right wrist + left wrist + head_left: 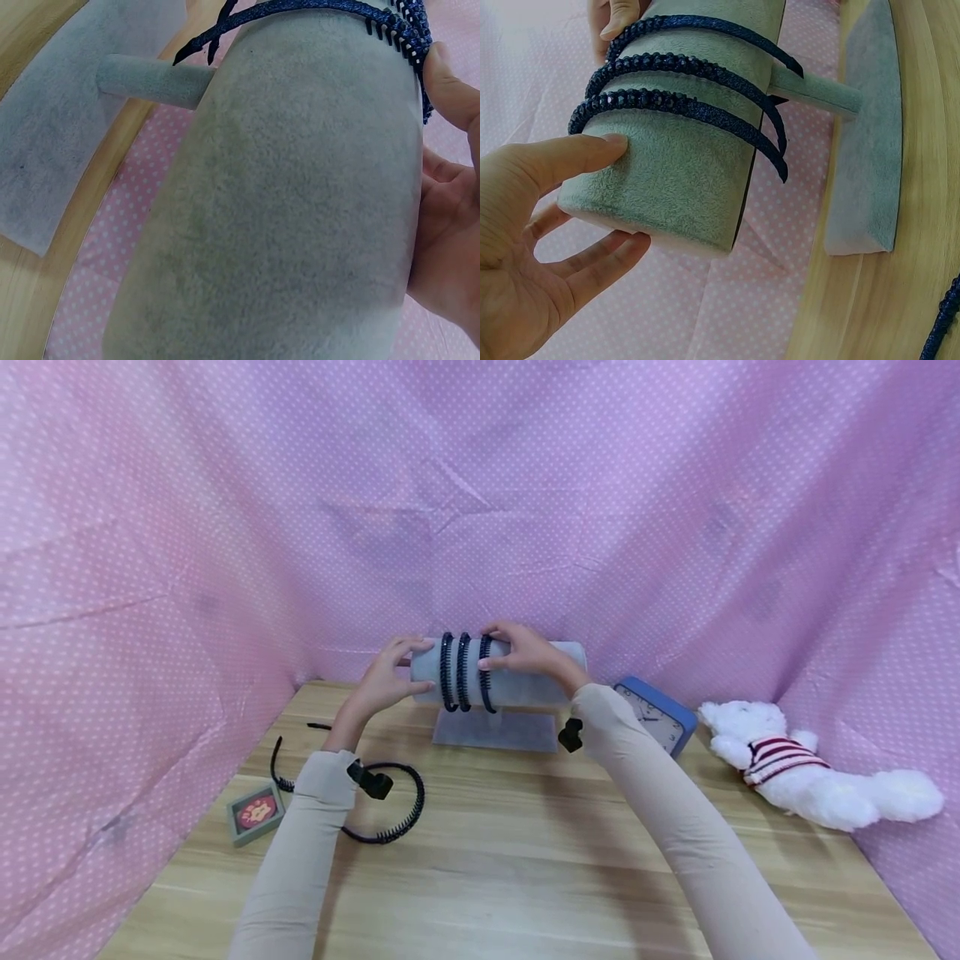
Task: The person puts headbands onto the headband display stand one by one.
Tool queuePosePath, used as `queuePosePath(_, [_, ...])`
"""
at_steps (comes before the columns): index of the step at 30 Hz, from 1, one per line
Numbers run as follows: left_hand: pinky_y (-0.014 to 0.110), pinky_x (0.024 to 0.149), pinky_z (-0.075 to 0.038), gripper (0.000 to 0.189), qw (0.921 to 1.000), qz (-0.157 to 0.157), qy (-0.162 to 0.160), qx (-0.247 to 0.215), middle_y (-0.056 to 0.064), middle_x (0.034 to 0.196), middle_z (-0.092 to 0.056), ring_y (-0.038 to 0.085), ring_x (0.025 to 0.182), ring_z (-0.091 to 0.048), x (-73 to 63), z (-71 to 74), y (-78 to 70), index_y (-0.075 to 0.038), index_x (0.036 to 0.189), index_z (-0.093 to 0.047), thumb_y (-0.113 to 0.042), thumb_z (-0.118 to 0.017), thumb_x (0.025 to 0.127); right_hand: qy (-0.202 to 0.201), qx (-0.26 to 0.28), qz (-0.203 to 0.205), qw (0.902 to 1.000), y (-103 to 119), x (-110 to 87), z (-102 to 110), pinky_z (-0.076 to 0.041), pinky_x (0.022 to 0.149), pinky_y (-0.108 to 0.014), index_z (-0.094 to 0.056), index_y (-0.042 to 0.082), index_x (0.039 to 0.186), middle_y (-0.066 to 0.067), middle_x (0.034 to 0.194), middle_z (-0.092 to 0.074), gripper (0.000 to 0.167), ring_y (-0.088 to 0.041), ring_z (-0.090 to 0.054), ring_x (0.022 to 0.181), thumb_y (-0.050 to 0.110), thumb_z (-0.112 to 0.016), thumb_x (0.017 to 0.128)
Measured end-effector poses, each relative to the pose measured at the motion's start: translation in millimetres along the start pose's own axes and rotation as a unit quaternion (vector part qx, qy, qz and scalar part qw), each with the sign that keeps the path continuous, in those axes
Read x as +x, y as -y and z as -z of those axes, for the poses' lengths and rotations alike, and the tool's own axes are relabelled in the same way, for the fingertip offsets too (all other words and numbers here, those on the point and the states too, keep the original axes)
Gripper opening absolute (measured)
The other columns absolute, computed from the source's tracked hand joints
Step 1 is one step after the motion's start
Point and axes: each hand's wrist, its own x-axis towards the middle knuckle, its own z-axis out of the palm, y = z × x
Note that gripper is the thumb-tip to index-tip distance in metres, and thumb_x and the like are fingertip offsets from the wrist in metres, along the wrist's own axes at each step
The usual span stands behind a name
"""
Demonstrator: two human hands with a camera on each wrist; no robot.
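A grey velvet headband stand [536, 685], a padded roll on a post and flat base, stands at the back of the table. Three dark blue beaded headbands circle its left half. My left hand [384, 678] holds the roll's left end, thumb on the front and fingers round the back and end; in the left wrist view the thumb lies just beside the nearest headband [727, 127]. With my right hand [528, 653] I pinch the rightmost headband [486, 681] near its top. In the right wrist view the thumb touches its beaded, toothed part [409, 34].
Another dark headband [418, 797] lies on the table, partly behind my left forearm, with more dark band [277, 760] left of it. A small framed paw picture [255, 814] is there too. At the right are a blue clock [660, 714] and a white plush bear [802, 768]. Pink dotted cloth [480, 510] hangs behind.
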Motion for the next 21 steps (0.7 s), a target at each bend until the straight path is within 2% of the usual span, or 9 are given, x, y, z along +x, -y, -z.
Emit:
queuePosePath(5, [0.054,0.110,-0.049,0.065,0.9999,0.009,0.006,-0.005,0.015,0.157,-0.040,0.041,0.131,-0.051,-0.4,-1.3,-1.9,-0.007,0.145,-0.055,-0.005,-0.081,0.085,-0.002,-0.002,0.003,1.0000,0.2,-0.7,-1.0,-0.034,0.124,-0.053,-0.048,0.011,0.148,-0.019,0.155,-0.048,0.065,-0.035,-0.043,0.146,0.037,-0.074,0.094])
queuePosePath(12, [0.057,0.112,-0.047,0.066,1.0000,0.000,0.005,-0.003,0.019,0.156,-0.041,0.041,0.132,-0.050,0.4,-3.4,-1.3,-0.005,0.145,-0.054,-0.005,-0.082,0.085,-0.014,-0.016,-0.001,0.9998,-3.6,-2.7,-4.3,-0.035,0.121,-0.056,-0.051,0.021,0.145,-0.014,0.156,-0.049,0.065,-0.033,-0.045,0.145,0.044,-0.076,0.090])
queuePosePath(21, [0.057,0.110,-0.048,0.065,0.9999,0.002,0.008,-0.009,0.019,0.158,-0.038,0.042,0.131,-0.051,0.5,0.1,1.9,-0.005,0.145,-0.054,-0.006,-0.081,0.086,-0.024,-0.017,0.041,0.9987,-2.3,-5.0,-7.1,-0.040,0.118,-0.050,-0.053,0.025,0.142,-0.005,0.152,-0.054,0.068,-0.028,-0.049,0.140,0.042,-0.084,0.084])
